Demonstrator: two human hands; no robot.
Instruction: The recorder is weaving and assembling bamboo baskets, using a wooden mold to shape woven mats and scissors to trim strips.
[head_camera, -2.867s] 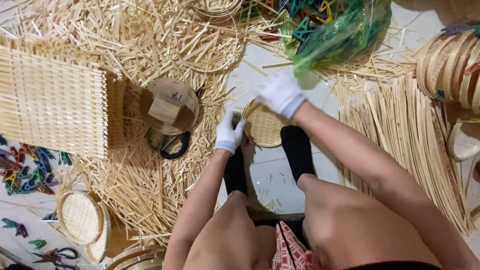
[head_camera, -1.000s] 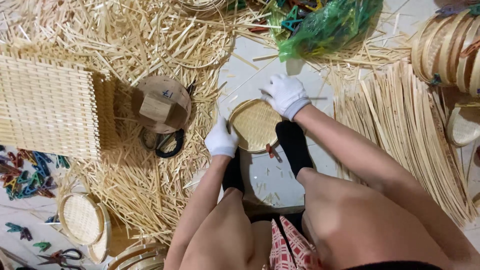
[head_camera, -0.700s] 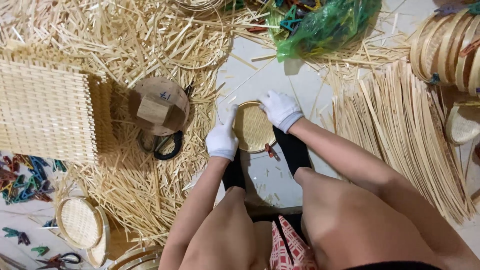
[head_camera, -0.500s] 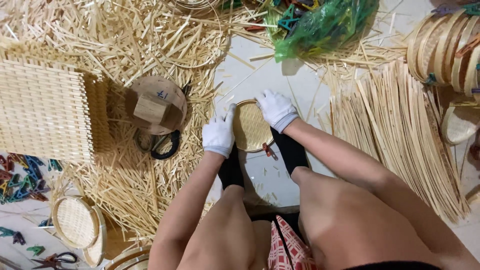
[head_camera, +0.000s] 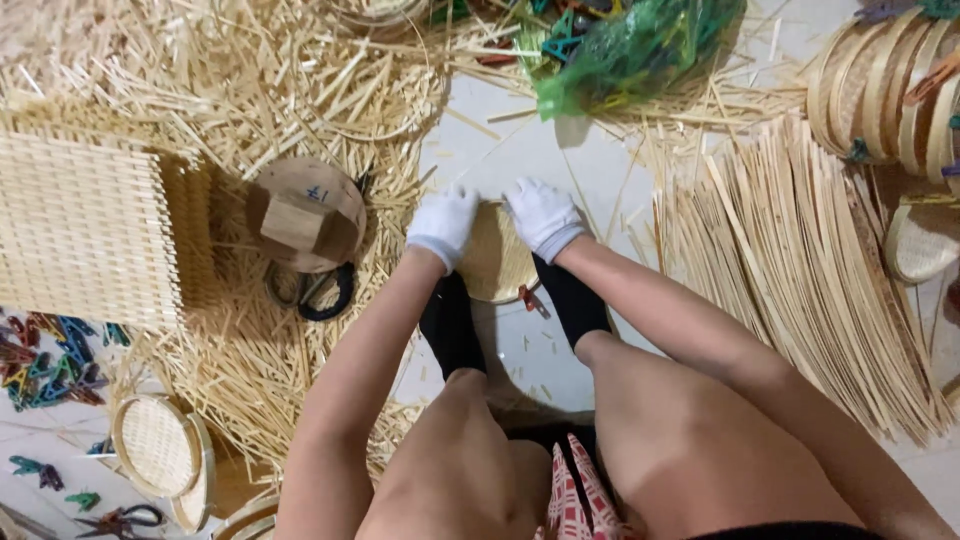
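Left hand (head_camera: 443, 226) and right hand (head_camera: 545, 217), both white-gloved, grip a round woven disc (head_camera: 493, 262) among bamboo strips (head_camera: 800, 260).

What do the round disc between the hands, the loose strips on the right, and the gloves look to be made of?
Round disc: seemingly woven bamboo or a similar cane, pale tan and matte, with a fine criss-cross weave. Loose strips: the same pale material, flat, thin, unfinished slivers. Gloves on the left hand and right hand: white knit fabric, probably cotton, soft and creased.

Both arms stretched fwd, left hand (head_camera: 443, 224) & right hand (head_camera: 543, 214) in white gloves, side by side, fingers curled.
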